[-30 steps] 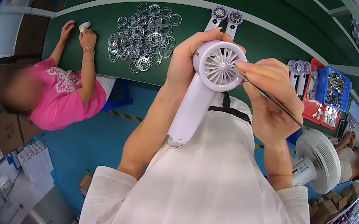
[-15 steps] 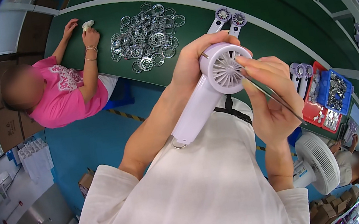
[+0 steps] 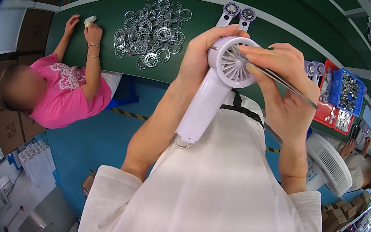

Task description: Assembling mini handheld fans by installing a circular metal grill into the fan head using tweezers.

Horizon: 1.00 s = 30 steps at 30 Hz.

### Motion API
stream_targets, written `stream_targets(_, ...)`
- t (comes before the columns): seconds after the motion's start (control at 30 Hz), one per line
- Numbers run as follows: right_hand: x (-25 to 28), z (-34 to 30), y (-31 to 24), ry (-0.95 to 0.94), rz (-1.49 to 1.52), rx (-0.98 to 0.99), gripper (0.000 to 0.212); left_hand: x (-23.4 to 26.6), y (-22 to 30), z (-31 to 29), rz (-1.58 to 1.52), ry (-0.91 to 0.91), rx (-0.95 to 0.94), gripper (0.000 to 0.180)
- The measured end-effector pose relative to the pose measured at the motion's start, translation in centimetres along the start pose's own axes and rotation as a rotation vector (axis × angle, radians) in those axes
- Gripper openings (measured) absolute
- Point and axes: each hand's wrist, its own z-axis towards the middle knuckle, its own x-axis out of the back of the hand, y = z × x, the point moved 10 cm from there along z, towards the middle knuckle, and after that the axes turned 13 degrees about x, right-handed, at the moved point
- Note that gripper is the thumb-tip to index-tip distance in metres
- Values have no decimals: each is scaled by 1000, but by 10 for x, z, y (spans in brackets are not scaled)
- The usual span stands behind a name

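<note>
The lilac handheld fan (image 3: 206, 100) is gripped at its head by the left hand (image 3: 197, 57), its long axis laid from about half past one to half past seven. Metal tweezers (image 3: 298, 93) are pinched in the right hand (image 3: 285, 84), held at four o'clock from the grille (image 3: 234, 65); tip contact cannot be told.

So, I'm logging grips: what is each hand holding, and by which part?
The left hand holds the lilac handheld fan by its round head; the right hand pinches a metal tool near its upper end.
</note>
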Motion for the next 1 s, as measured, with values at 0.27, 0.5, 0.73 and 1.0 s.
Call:
stream_targets(0.27, -2, 4, 3, -16, -20, -35, 17, 0, 2, -1, 24, -5, -13, 24)
stream_targets(0.5, -3, 10, 8, -58, -33, -61, 15, 0, 7, 0, 59, 16, -10, 24)
stream_targets(0.73, 1, 15, 9, -72, -85, -59, 15, -7, 12, 3, 102, 24, -7, 26)
stream_targets(1.0, -2, 12, 14, -88, -131, -62, 19, 0, 12, 10, 58, 54, 23, 24)
